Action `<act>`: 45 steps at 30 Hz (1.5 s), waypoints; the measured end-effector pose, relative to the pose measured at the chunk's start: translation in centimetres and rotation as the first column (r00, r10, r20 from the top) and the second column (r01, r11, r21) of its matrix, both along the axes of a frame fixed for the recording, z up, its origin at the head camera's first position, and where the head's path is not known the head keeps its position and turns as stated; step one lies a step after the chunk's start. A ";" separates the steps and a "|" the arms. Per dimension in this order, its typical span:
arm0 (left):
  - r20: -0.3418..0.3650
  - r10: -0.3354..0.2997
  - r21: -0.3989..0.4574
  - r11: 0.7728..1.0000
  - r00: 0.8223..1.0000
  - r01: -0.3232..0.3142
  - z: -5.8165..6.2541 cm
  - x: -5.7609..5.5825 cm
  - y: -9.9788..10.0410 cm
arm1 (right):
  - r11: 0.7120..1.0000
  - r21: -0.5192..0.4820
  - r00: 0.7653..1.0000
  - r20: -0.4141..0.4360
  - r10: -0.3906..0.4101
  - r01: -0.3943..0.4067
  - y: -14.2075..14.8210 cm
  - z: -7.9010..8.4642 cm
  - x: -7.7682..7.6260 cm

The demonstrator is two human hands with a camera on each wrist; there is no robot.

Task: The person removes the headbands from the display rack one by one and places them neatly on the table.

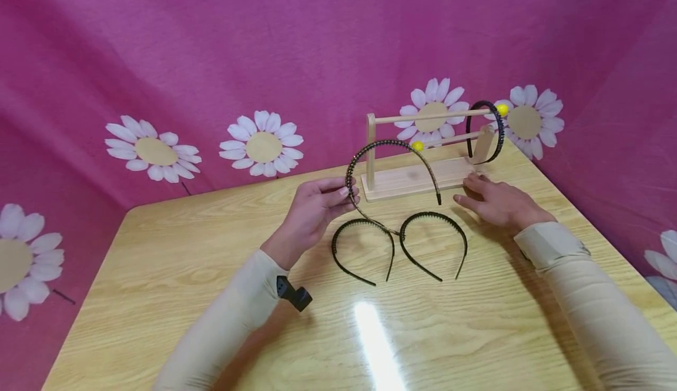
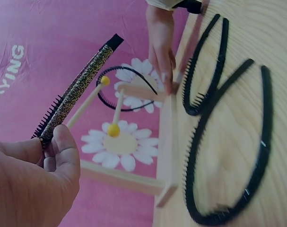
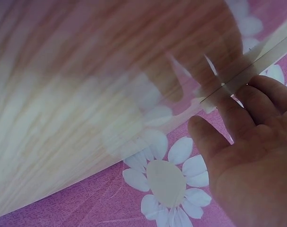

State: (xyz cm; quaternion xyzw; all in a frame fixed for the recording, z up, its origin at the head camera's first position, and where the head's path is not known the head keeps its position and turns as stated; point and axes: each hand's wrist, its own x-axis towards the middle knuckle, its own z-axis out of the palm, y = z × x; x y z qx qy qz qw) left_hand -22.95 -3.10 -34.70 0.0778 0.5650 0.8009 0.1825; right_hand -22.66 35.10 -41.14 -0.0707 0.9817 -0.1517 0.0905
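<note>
My left hand (image 1: 317,206) pinches a toothed headband (image 1: 388,142) at one side and holds it up in front of the wooden rack. In the left wrist view the held headband (image 2: 77,90) shows gold-and-black glitter, a black tip and a row of teeth. At the right end of the rack base (image 1: 391,186), my right hand (image 1: 502,203) rests its fingertips at the edge, fingers loosely extended. A dark headband (image 1: 499,138) hangs from the rack's upper rod (image 1: 433,116), near its yellow end knob (image 1: 502,109).
Two black toothed headbands (image 1: 365,221) lie side by side on the wooden table (image 1: 211,273), in front of the rack. A second yellow knob (image 1: 418,146) caps the lower rod. Behind the table hangs a pink daisy-print cloth (image 1: 338,56).
</note>
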 end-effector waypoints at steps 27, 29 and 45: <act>0.056 0.050 -0.149 0.988 0.997 -0.041 -2.9 1.3 -10.0 | 1.000 0.008 0.999 -0.041 0.026 -0.026 0.1 -0.1 0.2; 0.052 0.048 -0.164 0.986 0.998 -0.039 -3.1 1.3 -10.4 | 0.999 0.012 0.998 -0.050 0.033 -0.033 0.0 -0.1 0.1; 0.085 0.039 -0.263 0.965 0.996 -0.015 -4.7 2.4 -15.7 | 0.999 0.023 0.997 -0.069 0.041 -0.039 0.0 -0.2 0.2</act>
